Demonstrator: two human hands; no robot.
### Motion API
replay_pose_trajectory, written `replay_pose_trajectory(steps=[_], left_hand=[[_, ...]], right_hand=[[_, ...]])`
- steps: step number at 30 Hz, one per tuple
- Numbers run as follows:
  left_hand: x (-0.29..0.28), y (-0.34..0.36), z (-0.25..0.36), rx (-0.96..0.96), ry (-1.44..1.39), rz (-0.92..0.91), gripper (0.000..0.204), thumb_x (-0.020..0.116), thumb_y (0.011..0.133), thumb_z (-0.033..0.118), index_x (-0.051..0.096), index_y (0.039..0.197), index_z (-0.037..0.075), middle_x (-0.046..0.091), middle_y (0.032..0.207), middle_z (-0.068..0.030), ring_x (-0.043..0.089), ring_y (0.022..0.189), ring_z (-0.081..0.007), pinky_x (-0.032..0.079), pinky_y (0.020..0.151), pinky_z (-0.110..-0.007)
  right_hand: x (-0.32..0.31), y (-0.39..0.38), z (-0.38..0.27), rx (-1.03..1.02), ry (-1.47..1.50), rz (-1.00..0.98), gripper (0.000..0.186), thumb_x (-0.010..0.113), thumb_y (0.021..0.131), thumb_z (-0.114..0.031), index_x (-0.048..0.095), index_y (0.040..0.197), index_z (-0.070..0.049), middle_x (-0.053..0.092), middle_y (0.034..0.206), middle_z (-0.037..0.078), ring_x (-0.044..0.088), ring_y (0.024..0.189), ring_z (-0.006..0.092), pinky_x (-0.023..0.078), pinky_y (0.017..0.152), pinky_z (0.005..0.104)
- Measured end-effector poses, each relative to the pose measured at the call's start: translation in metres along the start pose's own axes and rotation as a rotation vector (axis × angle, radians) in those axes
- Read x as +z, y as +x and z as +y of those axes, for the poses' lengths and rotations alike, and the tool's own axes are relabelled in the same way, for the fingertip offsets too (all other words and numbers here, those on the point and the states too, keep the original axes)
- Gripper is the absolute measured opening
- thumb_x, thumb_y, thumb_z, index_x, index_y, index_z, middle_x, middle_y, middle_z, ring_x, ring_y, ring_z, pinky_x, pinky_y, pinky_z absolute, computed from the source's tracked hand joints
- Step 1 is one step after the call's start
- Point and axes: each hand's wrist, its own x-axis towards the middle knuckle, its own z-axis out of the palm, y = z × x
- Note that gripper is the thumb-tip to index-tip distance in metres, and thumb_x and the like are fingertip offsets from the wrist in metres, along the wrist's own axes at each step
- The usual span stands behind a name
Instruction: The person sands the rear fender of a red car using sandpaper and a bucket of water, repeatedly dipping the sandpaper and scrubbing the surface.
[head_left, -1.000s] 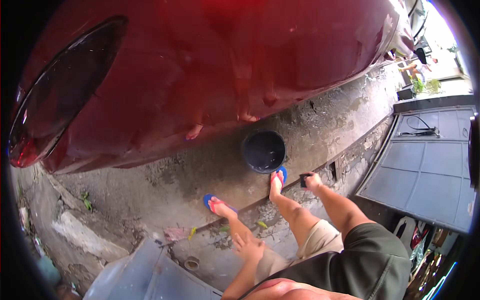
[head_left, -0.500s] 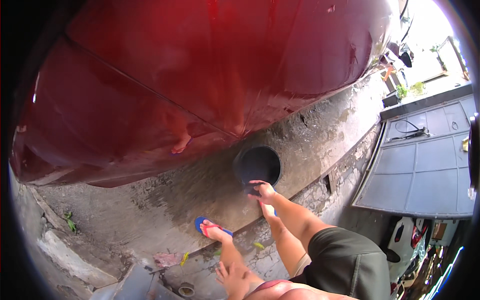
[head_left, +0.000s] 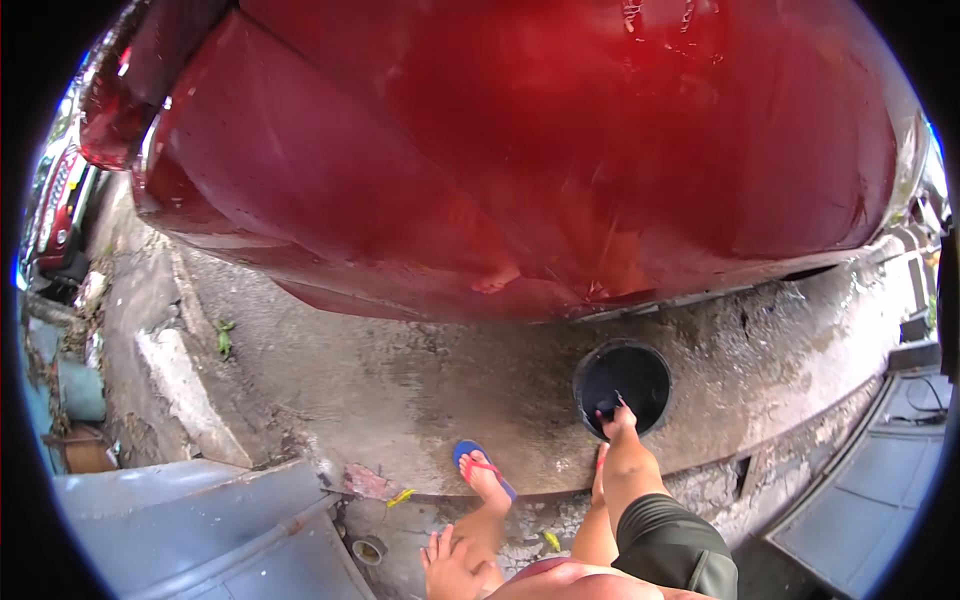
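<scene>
My right hand (head_left: pixel 618 417) reaches down over the near rim of a round black bucket (head_left: pixel 665 372). Its fingers are closed around a small black thing (head_left: pixel 607 406), whose kind I cannot make out against the dark inside. My left hand (head_left: pixel 450 566) is low in the view by my left leg, fingers spread and holding nothing. Across the top stretches the glossy red side of a vehicle (head_left: pixel 620 130), wet in places and mirroring a leg and foot.
Wet concrete ground (head_left: pixel 400 380) runs between the vehicle and a cracked strip. My left foot wears a blue sandal (head_left: pixel 466 450) with red straps. Grey metal sheets (head_left: pixel 190 510) stand at lower left, a grey gate (head_left: pixel 870 470) at right. A broken white slab (head_left: pixel 190 385) lies at left.
The view has swung to the left, so bucket and feet sit farther right in it. My right hand has moved from the bucket's near edge to over its mouth.
</scene>
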Motion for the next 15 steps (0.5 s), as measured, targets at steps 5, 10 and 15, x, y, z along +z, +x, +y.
replay_pose_trajectory(steps=[5, 10, 15], left_hand=[[0.005, -0.012, -0.027, -0.055, 0.056, 0.093, 0.072, 0.08, 0.072, 0.049, 0.064, 0.136, 0.019, 0.039, 0.161, -0.0149, 0.036, 0.145, -0.0479, 0.032, 0.115, -0.066], [0.008, 0.013, -0.013, -0.016, 0.041, -0.033, 0.07, 0.074, 0.081, 0.056, 0.062, 0.141, 0.02, 0.037, 0.162, -0.0141, 0.031, 0.148, -0.0471, 0.024, 0.118, -0.069], [-0.002, 0.014, -0.042, -0.023, 0.02, -0.018, 0.077, 0.075, 0.085, 0.054, 0.052, 0.15, 0.022, 0.033, 0.165, -0.017, 0.03, 0.15, -0.0478, 0.016, 0.119, -0.073]], right_hand=[[0.037, -0.028, 0.032, 0.081, 0.027, 0.082, 0.025, 0.057, 0.104, -0.023, 0.066, 0.128, -0.021, 0.064, 0.126, 0.008, 0.062, 0.109, 0.0325, 0.061, 0.081, 0.0549], [0.039, -0.069, -0.018, 0.021, 0.307, -0.273, 0.034, 0.042, 0.105, -0.003, 0.064, 0.129, -0.014, 0.064, 0.128, 0.013, 0.064, 0.113, 0.0323, 0.063, 0.091, 0.0565], [0.09, -0.323, -0.053, -0.018, -0.097, -0.575, 0.038, 0.046, 0.102, -0.001, 0.057, 0.137, -0.008, 0.063, 0.132, 0.014, 0.063, 0.121, 0.0346, 0.058, 0.1, 0.0559]])
